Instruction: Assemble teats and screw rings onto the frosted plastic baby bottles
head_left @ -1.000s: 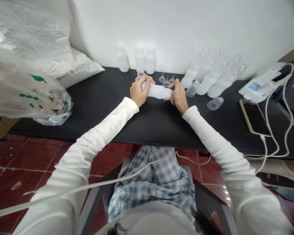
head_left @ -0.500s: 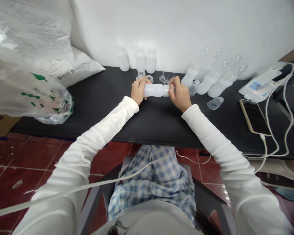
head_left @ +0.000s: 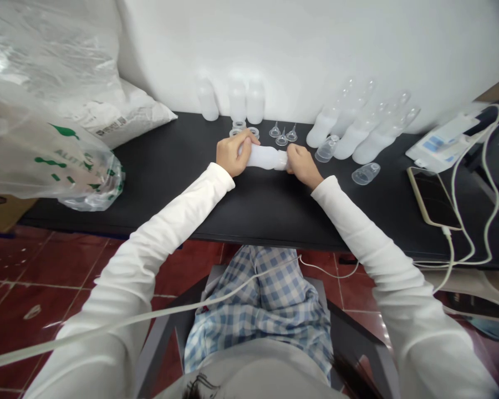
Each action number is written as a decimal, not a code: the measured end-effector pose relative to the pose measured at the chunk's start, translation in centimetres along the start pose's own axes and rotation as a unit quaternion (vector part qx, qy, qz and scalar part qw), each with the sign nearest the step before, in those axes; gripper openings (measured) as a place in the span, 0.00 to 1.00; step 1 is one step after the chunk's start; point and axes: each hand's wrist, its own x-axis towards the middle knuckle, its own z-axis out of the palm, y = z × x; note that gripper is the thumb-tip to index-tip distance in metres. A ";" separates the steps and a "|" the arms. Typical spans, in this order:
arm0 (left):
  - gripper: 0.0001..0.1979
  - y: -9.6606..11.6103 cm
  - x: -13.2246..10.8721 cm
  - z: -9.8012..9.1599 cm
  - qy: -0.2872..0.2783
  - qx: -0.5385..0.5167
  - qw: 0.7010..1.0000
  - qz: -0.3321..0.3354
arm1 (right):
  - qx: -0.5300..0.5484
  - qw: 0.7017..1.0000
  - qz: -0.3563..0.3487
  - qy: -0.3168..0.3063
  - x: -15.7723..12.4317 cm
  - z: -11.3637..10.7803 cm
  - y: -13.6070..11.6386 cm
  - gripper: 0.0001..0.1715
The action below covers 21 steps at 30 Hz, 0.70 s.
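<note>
1. Counter (head_left: 258, 208): black, matte; spans the view beneath both hands, backed by a white wall.
2. Capped bottles (head_left: 355, 138): a cluster on the right, near the wall, milky white below with clear domed covers above.
3. Plain bottles (head_left: 237, 101): three, upright along the wall to the left of centre, two side by side and one a little apart.
4. Held bottle (head_left: 264, 157): lies sideways between the two hands, over the near-middle of the counter; contact with the surface cannot be told. Milky, translucent white, waisted body; clearer, narrower section at the right end. Both ends partly covered by fingers.
5. Left hand (head_left: 235, 153): wrapped round the left end of the held bottle, thumb along its side.
6. Right hand (head_left: 303, 165): fingers curled tight over the narrow end; what they cover is hidden.
7. Loose clear covers (head_left: 366, 174): two, tipped over, right of the right hand.
8. Clear rings (head_left: 253, 133): just beyond the left hand.
9. Clear pointed teats (head_left: 281, 138): three, tips up, beyond the held bottle.
</note>
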 end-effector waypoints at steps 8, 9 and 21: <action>0.35 0.6 0.1 -0.2 0.016 0.028 0.999 0.028 | -0.021 1.000 0.017 -0.013 0.0 -0.2 -0.1 0.22; 0.35 0.6 0.1 0.0 0.026 0.027 0.999 0.018 | -0.023 1.000 0.008 -0.005 0.0 -0.1 0.0 0.22; 0.33 -3.4 0.6 2.6 0.034 -0.189 0.951 -0.241 | -0.083 0.982 -0.164 0.041 -1.5 -0.9 -1.1 0.25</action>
